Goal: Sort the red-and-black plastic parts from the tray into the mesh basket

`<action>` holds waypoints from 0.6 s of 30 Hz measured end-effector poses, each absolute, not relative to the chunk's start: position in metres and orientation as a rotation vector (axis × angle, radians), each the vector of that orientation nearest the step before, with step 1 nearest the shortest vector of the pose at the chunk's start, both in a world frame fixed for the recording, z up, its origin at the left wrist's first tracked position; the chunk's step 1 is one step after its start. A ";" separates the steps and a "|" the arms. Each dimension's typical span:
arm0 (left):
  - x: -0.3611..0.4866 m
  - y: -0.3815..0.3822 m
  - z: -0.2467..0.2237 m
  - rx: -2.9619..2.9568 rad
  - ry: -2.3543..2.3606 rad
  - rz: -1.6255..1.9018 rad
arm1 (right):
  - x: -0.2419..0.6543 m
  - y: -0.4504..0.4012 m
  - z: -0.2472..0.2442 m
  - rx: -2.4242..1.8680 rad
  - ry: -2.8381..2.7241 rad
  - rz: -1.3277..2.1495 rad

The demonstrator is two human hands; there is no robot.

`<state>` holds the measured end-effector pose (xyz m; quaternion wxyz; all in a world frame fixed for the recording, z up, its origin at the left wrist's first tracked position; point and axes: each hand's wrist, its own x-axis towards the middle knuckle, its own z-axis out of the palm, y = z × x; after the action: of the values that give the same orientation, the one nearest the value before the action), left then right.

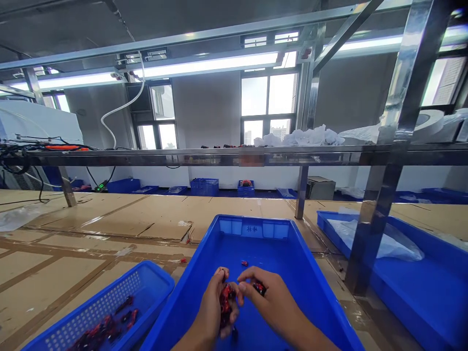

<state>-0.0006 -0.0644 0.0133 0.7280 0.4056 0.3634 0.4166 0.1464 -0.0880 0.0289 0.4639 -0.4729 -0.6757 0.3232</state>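
Risk of a slip from the left hand (214, 312), curled around a clump of small red-and-black parts (225, 304), and the right hand (274, 302), pinching another such part (259, 288), above a deep blue plastic tray (252, 228), with snagged pieces tugging loose and falling.

We record mottled red-and-black parts (226, 303) at the left hand (212, 312) and right hand (274, 300). Beneath both hands lies a solid blue tray (256, 220). To their left, a blue perforated basket (146, 285) shows red-and-black parts (102, 329); to their right, a blue tray (420, 273) shows white plastic sheeting (373, 241).
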 end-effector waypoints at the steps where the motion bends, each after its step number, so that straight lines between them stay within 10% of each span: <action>1: -0.002 -0.064 0.015 0.864 0.815 0.891 | 0.147 -0.089 0.030 -1.175 -1.795 0.654; 18: -0.006 -0.059 0.001 0.918 1.066 0.761 | 0.147 -0.095 0.024 -1.278 -2.332 0.066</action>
<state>-0.0062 -0.0592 0.0008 0.6970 0.4114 0.4780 0.3412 0.1473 -0.0954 0.0240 0.2383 -0.4666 -0.8514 0.0242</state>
